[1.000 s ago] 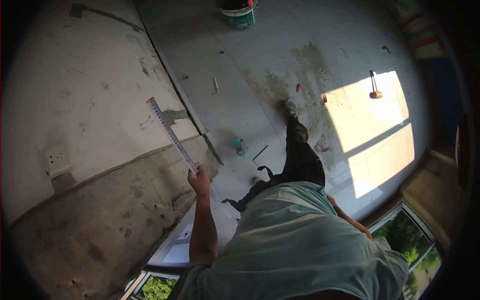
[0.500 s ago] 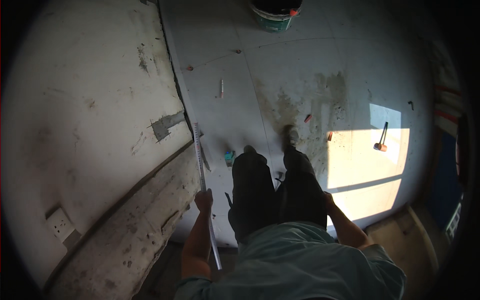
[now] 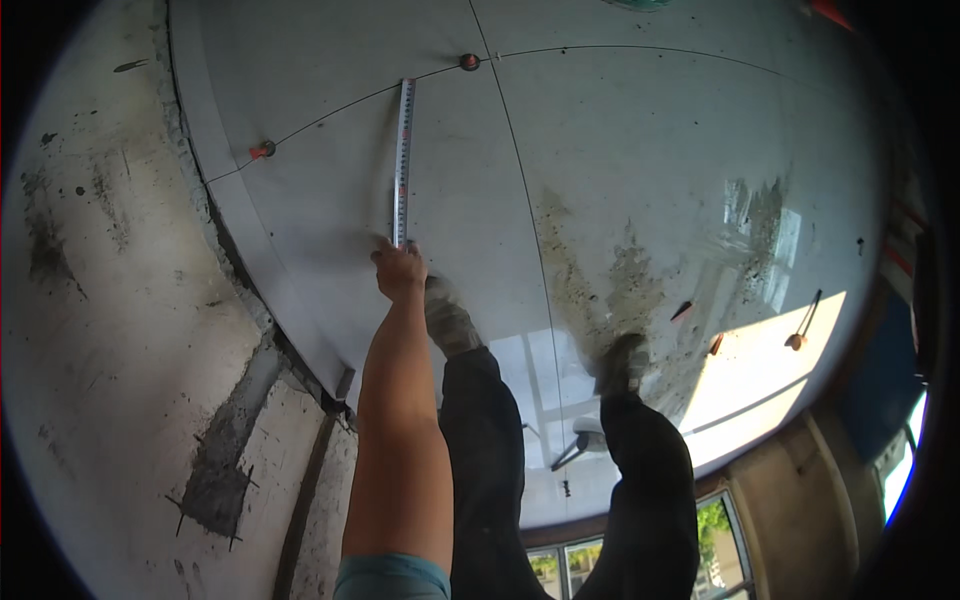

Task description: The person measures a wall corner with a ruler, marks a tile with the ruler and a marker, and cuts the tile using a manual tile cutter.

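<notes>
My left hand (image 3: 400, 270) reaches forward over the large grey floor tiles (image 3: 460, 190), closed on a long metal ruler (image 3: 403, 150) with printed graduations. The ruler points away from me, and its far end meets the thin curved joint line between tiles. Two small round tile-levelling pieces with orange parts sit on that joint: one (image 3: 469, 62) just right of the ruler's tip, the other (image 3: 262, 150) further left near the wall. Whatever part of the ruler lies behind my hand is hidden by the arm. My right hand is out of view.
A stained, rough wall (image 3: 130, 330) runs along the left. On the right lie a mallet (image 3: 802, 320) and small reddish pieces (image 3: 682, 310) in and near a sunlit patch. My shoes (image 3: 450, 320) stand on the tiles. A green bucket's edge (image 3: 640, 4) shows at the top.
My left hand has moved forward with the ruler, from beside my leg to over the tiles ahead. The view has shifted forward. My right hand has left the view.
</notes>
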`<state>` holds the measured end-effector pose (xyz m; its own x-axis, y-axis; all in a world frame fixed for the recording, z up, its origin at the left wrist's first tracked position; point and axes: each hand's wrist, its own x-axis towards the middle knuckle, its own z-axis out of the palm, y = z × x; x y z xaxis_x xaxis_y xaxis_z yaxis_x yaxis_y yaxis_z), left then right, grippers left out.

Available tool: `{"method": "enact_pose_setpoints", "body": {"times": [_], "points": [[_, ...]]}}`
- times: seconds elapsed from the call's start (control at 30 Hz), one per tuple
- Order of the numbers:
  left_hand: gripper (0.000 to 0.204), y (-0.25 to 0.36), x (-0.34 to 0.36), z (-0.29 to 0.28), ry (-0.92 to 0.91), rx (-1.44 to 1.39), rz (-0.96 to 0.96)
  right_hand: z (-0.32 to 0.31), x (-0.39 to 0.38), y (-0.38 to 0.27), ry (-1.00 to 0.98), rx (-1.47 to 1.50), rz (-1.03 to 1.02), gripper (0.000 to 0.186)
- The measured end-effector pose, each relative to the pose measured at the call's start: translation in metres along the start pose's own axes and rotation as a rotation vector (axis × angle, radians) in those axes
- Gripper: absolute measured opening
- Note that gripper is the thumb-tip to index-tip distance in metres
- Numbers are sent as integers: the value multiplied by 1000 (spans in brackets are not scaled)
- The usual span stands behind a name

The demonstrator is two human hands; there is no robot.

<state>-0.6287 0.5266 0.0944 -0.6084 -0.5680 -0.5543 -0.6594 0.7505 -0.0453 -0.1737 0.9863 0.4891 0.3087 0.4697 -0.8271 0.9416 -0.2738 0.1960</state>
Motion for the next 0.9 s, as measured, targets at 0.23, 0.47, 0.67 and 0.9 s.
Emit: {"method": "enact_pose_setpoints", "body": {"times": [0.23,0.47,0.67,0.9], "points": [[20,-59,12,-29,-123,-129,335,39,-66,-67,-25,-131,-3,30],[31,-67,-88,-194,-359,-184,259,43,-147,-122,-73,-147,-11,29],[28,-88,-110,-311,-632,-360,111,3,-205,-142,-226,-112,38,28],[22,-97,-117,-490,-295,96,472,-6,-218,-547,129,-666,-795,26]]}}
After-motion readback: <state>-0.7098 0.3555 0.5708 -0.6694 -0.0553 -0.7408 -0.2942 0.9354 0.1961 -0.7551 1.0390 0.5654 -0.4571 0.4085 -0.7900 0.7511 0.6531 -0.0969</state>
